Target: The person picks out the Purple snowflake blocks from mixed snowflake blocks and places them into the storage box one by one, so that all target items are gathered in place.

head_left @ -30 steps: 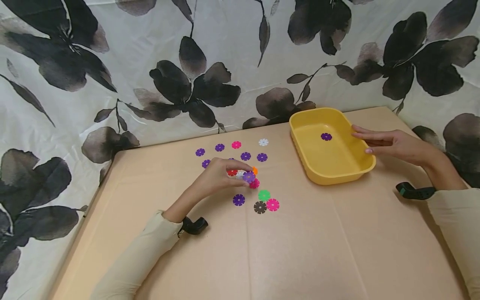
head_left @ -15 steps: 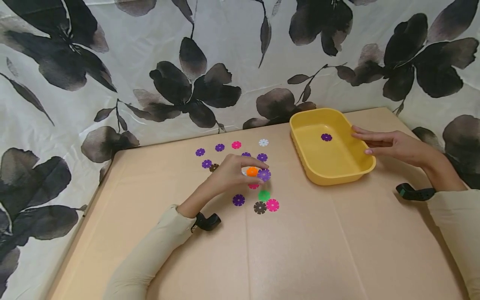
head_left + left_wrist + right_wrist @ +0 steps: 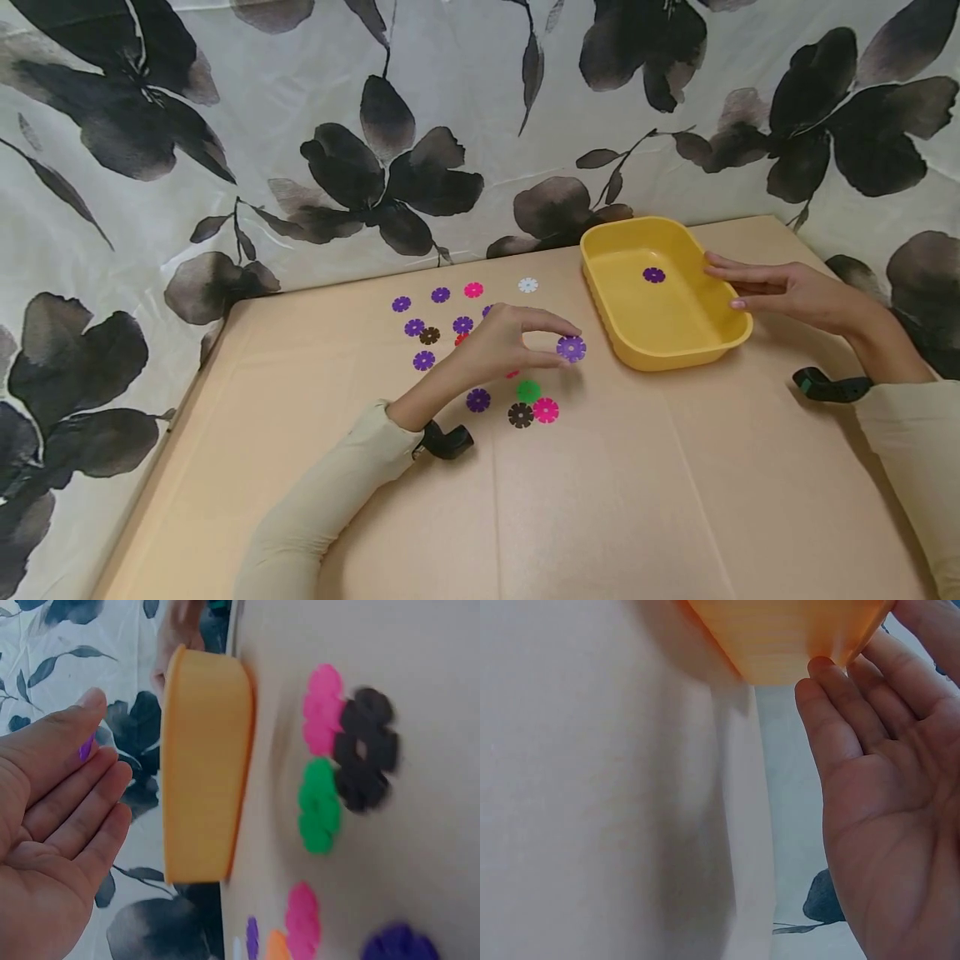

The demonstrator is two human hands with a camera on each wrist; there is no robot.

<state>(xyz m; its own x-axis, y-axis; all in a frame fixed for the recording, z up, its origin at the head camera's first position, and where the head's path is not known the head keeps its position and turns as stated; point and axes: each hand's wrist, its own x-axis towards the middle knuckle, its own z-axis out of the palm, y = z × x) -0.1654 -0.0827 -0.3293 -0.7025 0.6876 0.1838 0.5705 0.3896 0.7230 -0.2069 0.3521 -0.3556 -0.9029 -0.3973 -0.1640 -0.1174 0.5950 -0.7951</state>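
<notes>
"Near the back edge of the bench (image 3: 637, 500), how much room does the yellow tub (image 3: 675, 321) have?"

"Its far end sits close to that edge, and a wide stretch of bench lies in front. Its top faces up, with a dark purple flower (image 3: 654, 275) lying inside."

"Where's the left hand (image 3: 495, 346)?"

"Up over the bench, just left of the tub. Its fingers (image 3: 546, 320) pinch a light purple flower (image 3: 571, 349) by the edges, and there's a small gap before the tub's side."

"And the right hand (image 3: 806, 296)?"

"At the tub's right side, with its fingers nearly straight and touching it."

"What's around them?"

"On the tan bench, a green flower (image 3: 528, 392), a black flower (image 3: 521, 415) and a pink flower (image 3: 546, 411) lie close together. Behind hangs a white cloth (image 3: 255, 92) with big dark blooms."
</notes>
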